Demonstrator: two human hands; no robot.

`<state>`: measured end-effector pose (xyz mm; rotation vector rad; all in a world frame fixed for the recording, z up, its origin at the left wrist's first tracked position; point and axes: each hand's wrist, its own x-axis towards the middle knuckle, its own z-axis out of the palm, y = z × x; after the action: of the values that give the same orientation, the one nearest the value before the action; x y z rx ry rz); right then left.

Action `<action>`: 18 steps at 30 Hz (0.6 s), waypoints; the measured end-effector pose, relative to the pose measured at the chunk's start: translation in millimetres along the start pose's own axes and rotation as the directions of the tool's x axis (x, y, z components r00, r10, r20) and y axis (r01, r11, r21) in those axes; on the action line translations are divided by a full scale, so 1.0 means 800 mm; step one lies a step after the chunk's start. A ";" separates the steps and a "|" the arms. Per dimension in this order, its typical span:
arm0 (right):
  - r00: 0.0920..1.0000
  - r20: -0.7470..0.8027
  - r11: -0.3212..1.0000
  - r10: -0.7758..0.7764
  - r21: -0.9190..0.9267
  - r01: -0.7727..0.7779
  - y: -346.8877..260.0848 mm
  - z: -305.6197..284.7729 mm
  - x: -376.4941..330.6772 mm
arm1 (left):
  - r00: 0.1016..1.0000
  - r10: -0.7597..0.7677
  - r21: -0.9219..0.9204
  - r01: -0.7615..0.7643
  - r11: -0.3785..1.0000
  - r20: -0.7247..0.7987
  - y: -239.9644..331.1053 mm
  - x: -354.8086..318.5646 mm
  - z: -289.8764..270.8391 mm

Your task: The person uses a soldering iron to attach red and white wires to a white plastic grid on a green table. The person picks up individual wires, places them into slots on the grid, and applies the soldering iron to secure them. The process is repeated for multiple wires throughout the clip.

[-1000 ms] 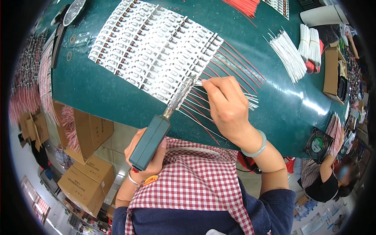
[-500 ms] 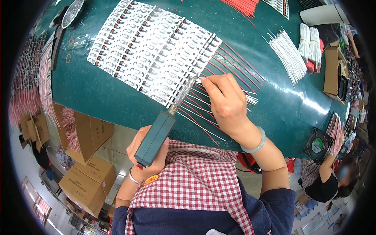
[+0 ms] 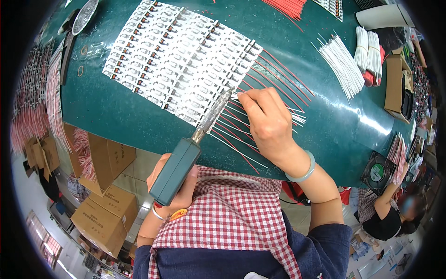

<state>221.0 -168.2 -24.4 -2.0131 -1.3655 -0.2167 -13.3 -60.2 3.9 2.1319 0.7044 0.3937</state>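
My left hand (image 3: 158, 171) is wrapped round the dark green handle of a soldering iron (image 3: 175, 171). Its silvery, crusted tip reaches up and right to the lower right edge of a white circuit-board panel (image 3: 174, 60), beside my right fingertips. Rows of small parts, some of them black and orange, cover the panel. Red wires (image 3: 290, 74) and white wires stick out from its right edge onto the table. My right hand (image 3: 269, 121) pinches thin white wires (image 3: 299, 117) between thumb and forefinger at that edge; their loose ends show beyond the hand.
A green table (image 3: 344, 135) carries loose white wires (image 3: 341, 67), tied white bundles (image 3: 367, 56) and a red wire heap (image 3: 288, 7). At the far left stands a silvery dish (image 3: 86, 16). Cardboard boxes (image 3: 104, 218) sit lower left. Another person (image 3: 385, 214) works at right, near a black fan (image 3: 377, 172).
My left hand and the soldering iron have shifted slightly left and down, the tip turning a little along the panel edge. My right hand stays almost still.
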 end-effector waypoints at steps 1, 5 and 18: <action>1.000 0.001 1.000 0.001 -0.001 -0.001 0.000 0.000 0.000 | 1.000 0.010 0.008 -0.010 1.000 -0.001 0.001 0.001 -0.001; 0.999 0.038 1.000 -0.024 0.018 0.023 0.003 -0.003 -0.003 | 0.998 0.055 -0.003 -0.055 0.999 -0.020 0.004 0.009 0.001; 0.999 -0.005 0.999 -0.033 -0.003 0.033 0.020 -0.003 0.004 | 0.999 0.048 -0.025 -0.048 0.999 0.008 0.015 0.023 0.009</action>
<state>237.0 -170.5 -27.9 -1.9921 -1.3967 -0.2383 9.0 -59.2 9.5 2.1293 0.6409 0.4167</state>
